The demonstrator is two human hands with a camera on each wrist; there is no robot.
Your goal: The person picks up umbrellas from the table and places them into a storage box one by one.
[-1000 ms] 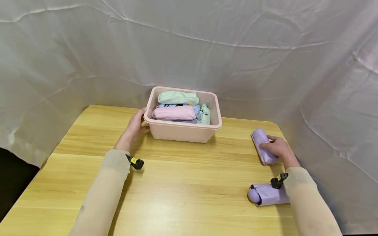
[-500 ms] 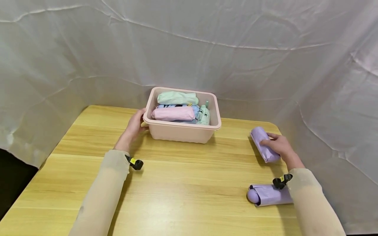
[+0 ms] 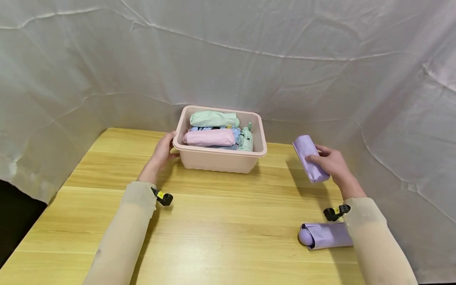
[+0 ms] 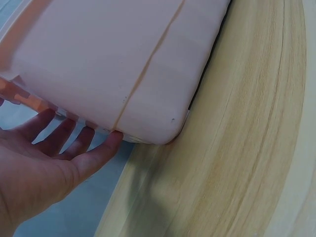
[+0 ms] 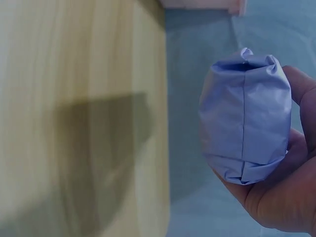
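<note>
Left hand [image 3: 162, 152] rests with fingers straight against the left end of the pink bin [image 3: 221, 158], steadying it; bin holds folded umbrellas in green, pink, blue. Right hand [image 3: 329, 162] grips a lilac folded umbrella [image 3: 308, 158], lifted off the counter [image 3: 221, 221], right of the bin. Second lilac umbrella [image 3: 325, 235] lies near the right forearm. Step looks like carry-to-bin; next calls for moving left over the rim, finding a gap.

second lilac folded umbrella [image 3: 325, 235] on wooden table [image 3: 221, 221], white sheet backdrop [image 3: 228, 55]

Right hand [image 5: 281, 197] grips lilac folded umbrella [image 5: 245, 116] above table [image 5: 74, 123].
</note>
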